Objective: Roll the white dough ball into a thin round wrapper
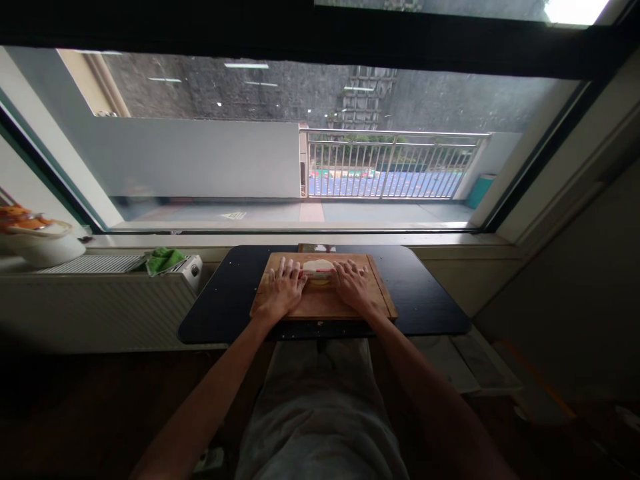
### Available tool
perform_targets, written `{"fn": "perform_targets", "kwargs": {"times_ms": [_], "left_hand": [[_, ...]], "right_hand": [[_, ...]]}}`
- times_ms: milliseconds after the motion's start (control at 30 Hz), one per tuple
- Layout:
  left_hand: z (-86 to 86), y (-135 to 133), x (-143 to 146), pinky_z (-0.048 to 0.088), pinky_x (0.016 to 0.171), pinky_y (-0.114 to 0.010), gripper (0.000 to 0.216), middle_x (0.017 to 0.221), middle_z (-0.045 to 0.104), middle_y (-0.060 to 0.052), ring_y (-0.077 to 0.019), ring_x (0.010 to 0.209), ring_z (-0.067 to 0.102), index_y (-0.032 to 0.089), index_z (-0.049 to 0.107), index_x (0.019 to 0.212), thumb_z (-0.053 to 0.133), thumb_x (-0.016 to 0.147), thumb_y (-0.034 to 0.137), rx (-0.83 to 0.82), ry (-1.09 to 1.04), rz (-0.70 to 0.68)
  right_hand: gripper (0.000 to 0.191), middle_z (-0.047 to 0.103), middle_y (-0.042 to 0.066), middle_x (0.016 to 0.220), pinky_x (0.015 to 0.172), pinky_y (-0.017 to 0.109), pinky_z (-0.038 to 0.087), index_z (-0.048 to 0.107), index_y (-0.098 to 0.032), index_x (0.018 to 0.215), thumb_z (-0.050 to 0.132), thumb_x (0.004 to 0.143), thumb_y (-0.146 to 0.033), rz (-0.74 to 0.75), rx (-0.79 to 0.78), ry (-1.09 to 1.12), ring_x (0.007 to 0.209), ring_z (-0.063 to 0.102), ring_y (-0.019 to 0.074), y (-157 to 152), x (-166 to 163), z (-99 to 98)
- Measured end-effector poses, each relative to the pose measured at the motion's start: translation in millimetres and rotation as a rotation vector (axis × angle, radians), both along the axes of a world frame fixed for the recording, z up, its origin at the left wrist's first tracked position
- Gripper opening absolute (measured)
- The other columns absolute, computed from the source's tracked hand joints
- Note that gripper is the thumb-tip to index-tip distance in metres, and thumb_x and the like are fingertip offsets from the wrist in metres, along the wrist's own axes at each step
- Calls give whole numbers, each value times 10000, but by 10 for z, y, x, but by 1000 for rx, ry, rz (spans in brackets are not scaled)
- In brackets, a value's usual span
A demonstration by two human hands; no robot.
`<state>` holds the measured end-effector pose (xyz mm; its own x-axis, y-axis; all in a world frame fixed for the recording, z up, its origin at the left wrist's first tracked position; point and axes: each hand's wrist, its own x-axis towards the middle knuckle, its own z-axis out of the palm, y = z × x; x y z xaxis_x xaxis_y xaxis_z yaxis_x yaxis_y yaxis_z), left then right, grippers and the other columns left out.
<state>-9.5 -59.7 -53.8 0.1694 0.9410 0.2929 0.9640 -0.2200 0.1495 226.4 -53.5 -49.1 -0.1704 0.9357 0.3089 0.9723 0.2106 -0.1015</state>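
Note:
A wooden cutting board [325, 305] lies on a small black table [220, 300] below the window. On the board sits a round pale bun or sandwich [319, 269] with a red and yellow filling line. My left hand [286, 285] lies flat on the board with fingers stretched out, its fingertips against the bun's left side. My right hand [352, 283] lies the same way, fingers spread, touching the bun's right side. Neither hand is wrapped round it.
A white radiator [95, 300] stands to the left, with a green cloth [163, 260] on top. A white bowl [43, 245] with orange contents sits at the far left. A large window looks onto a balcony railing [390, 167].

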Motion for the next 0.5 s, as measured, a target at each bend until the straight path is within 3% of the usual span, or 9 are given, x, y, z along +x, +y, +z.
{"fn": "perform_targets", "kwargs": {"times_ms": [100, 200, 333, 500], "left_hand": [[25, 200, 41, 290, 1333, -643, 559, 1769, 469, -120, -363, 1687, 301, 279, 560, 1618, 322, 1157, 489, -61, -5, -38], [58, 402, 57, 305, 1311, -681, 519, 1744, 505, -86, -367, 1656, 341, 340, 585, 1582, 329, 1157, 491, -93, -16, -65], [69, 585, 81, 305, 1294, -715, 533, 1732, 507, -91, -378, 1622, 375, 356, 535, 1622, 338, 1150, 506, -115, -54, -54], [37, 763, 96, 343, 1280, -657, 508, 1644, 573, -97, -363, 1539, 450, 371, 562, 1591, 385, 1136, 512, -75, -92, -64]], "right_hand": [[507, 578, 122, 1674, 1286, 592, 333, 527, -283, 1636, 294, 1199, -389, -7, -22, 4, 1570, 450, 317, 77, -23, 51], [517, 532, 134, 1711, 1252, 588, 388, 528, -283, 1640, 280, 1191, -347, 19, -54, -51, 1576, 438, 337, 166, -19, 83], [550, 497, 177, 1722, 1223, 630, 401, 507, -263, 1664, 279, 1164, -282, 16, -75, -119, 1569, 429, 379, 299, -23, 87], [563, 568, 193, 1638, 1188, 675, 411, 509, -298, 1663, 247, 1170, -366, 0, -102, -75, 1467, 505, 397, 478, -72, 131]]}}
